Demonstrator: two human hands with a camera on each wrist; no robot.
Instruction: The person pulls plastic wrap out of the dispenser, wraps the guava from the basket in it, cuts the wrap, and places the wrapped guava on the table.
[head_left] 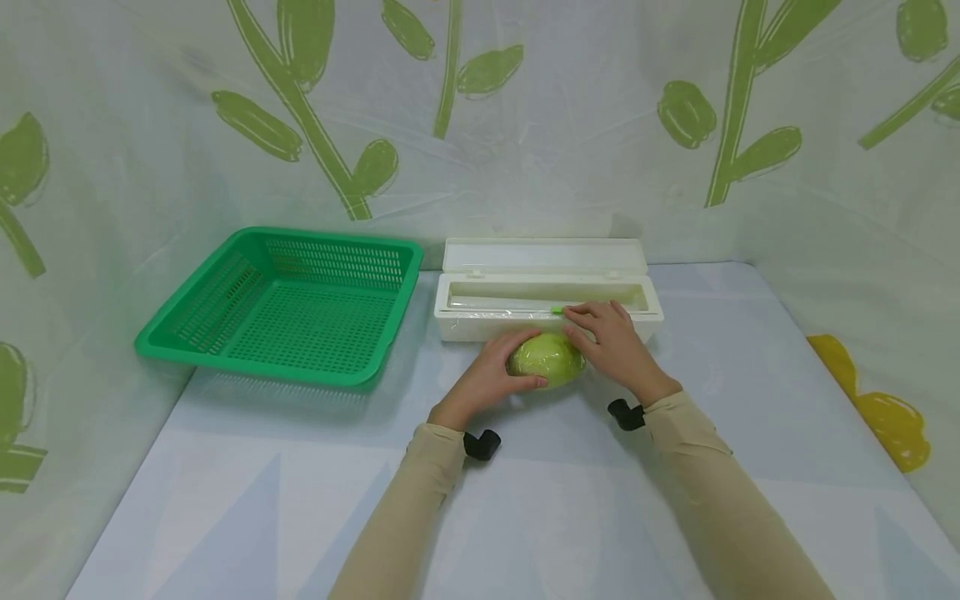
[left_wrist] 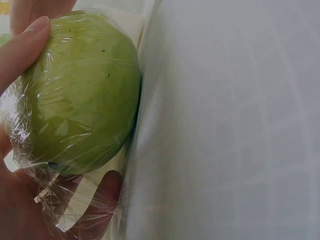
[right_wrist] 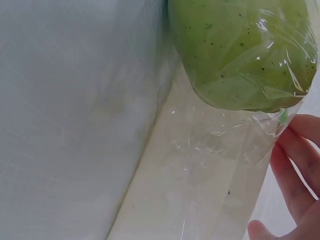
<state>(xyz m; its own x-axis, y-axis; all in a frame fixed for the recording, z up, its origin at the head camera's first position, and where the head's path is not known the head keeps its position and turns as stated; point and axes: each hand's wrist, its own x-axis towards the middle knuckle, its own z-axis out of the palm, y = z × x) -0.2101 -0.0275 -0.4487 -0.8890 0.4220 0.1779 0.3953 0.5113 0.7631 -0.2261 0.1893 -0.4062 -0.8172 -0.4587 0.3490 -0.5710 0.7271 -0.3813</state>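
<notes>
My left hand (head_left: 500,371) grips a pale green, dark-specked fruit (head_left: 550,360) from its left, thumb on the near side and fingers on the far side. Clear cling film wraps the fruit, bunched at its left end in the left wrist view. The film stretches against the front of a white cling film box (head_left: 480,327), its lid raised and a roll (head_left: 498,302) lying inside. With its fingers at the small green slider cutter (head_left: 557,311) on the box's front edge, my right hand (head_left: 618,346) is close against the fruit's right side.
To the left stands a green slotted plastic basket (head_left: 273,365). Behind the table (head_left: 540,508) hangs a white sheet (head_left: 570,125) printed with green leaves, which the basket and box stand close to. A yellow printed shape (head_left: 892,425) shows past the table's right edge.
</notes>
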